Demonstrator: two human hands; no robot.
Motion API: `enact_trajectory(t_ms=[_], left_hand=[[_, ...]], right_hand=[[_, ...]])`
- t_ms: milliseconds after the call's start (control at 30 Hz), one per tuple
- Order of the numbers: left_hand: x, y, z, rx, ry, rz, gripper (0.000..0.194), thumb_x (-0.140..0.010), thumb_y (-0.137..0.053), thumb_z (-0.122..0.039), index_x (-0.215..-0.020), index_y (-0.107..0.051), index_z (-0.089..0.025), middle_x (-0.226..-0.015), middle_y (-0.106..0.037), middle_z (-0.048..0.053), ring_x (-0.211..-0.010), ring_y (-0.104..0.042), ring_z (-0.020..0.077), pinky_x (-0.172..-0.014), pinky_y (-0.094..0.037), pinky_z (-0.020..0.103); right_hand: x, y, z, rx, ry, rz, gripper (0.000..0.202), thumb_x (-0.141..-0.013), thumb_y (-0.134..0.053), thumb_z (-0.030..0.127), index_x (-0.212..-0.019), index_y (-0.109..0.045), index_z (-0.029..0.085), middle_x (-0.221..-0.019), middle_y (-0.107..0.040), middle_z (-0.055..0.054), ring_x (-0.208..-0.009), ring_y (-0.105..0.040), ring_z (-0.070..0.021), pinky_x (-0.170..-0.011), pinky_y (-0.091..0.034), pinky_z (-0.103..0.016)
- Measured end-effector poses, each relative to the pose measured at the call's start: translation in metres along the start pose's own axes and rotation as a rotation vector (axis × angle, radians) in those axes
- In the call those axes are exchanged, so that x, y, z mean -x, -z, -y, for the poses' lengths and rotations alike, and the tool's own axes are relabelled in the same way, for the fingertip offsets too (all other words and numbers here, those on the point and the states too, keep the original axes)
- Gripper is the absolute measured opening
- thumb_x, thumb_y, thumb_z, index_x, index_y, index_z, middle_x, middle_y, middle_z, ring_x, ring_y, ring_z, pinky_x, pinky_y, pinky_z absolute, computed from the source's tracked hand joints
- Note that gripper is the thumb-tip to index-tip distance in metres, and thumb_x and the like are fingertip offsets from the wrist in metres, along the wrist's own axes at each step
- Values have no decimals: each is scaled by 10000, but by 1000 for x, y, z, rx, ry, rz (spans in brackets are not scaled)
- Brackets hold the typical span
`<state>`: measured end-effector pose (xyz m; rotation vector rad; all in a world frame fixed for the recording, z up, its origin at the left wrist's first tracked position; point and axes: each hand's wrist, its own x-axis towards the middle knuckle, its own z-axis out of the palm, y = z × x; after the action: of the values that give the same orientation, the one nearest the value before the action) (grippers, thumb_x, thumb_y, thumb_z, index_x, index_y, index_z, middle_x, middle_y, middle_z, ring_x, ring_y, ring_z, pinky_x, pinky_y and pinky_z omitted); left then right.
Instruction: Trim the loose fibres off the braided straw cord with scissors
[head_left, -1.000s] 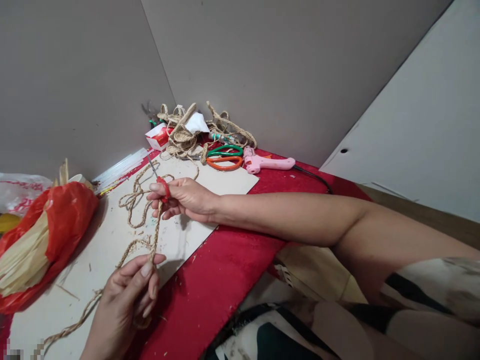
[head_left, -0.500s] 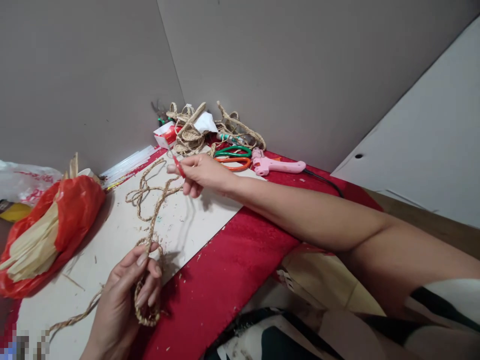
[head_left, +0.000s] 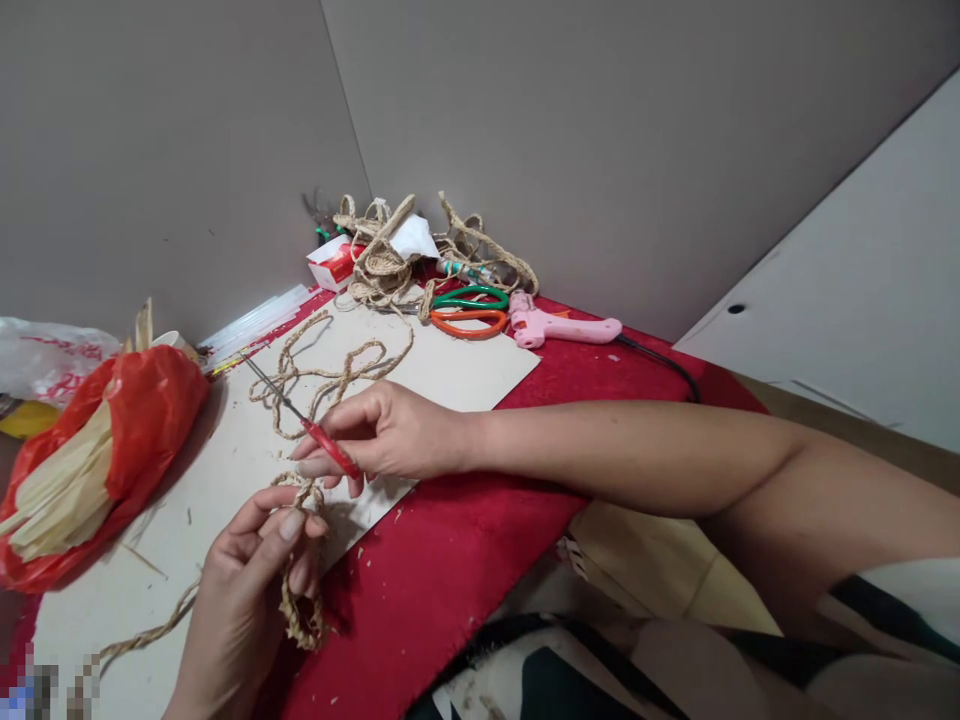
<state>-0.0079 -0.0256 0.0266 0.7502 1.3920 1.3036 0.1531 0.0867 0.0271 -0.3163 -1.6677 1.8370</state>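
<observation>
Fingers and thumb of my left hand (head_left: 259, 560) pinch a braided straw cord (head_left: 302, 620), part of which hangs in a loop below them. Just above and to the right, my right hand (head_left: 375, 435) is closed on small scissors with red handles (head_left: 334, 450). Their thin blades point up and left over the pale board. The right fingertips are close beside the cord at the left hand; whether they touch it is hard to tell. More cord (head_left: 367, 360) lies curved on the board beyond the hands.
A pale board (head_left: 480, 375) lies on a red cloth (head_left: 450, 540). Behind are a cord pile (head_left: 382, 260), green- and orange-handled scissors (head_left: 471, 322) and a pink glue gun (head_left: 562, 325). A red bag with straw (head_left: 161, 410) stands left, near clear sticks (head_left: 259, 322).
My right hand has come down and nearer to my left hand. The red scissors now show clearly with their blades pointing up and left. The left hand has barely moved.
</observation>
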Motion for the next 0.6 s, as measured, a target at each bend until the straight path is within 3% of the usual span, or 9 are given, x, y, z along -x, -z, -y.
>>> enact_trajectory(t_ms=[133,233,433,600], left_hand=[[-1,3,4,-81,-12,-8,297,-646,-795,-258,-892,-640,-196,-652,-675,18,-410,-486,83,-400,-389,189],[1,1,3,-42,15,50,256,-672,-775,-293,-871,-653,-185,-626,-659,16,-389,-472,82,-384,-376,190],[8,-5,-3,41,120,104,252,-776,-652,-362,-917,-700,-159,-614,-649,50,-372,-434,90,-360,-354,205],[9,-5,-3,54,107,127,216,-725,-708,-339,-844,-729,-159,-629,-640,40,-381,-444,69,-389,-357,193]], right_hand=[[-2,3,-4,46,11,-52,338,-675,-732,410,-816,-708,103,-654,-594,25,-563,-504,-44,-571,-443,-185],[-3,5,-7,61,40,-60,316,-675,-741,358,-848,-716,96,-627,-564,33,-600,-491,-54,-598,-420,-188],[-3,7,-9,51,114,30,268,-721,-689,215,-954,-707,84,-816,-653,-14,-762,-560,-79,-737,-455,-198],[-2,8,-4,113,116,70,309,-740,-679,199,-1027,-692,83,-858,-667,-24,-808,-576,-86,-787,-467,-207]])
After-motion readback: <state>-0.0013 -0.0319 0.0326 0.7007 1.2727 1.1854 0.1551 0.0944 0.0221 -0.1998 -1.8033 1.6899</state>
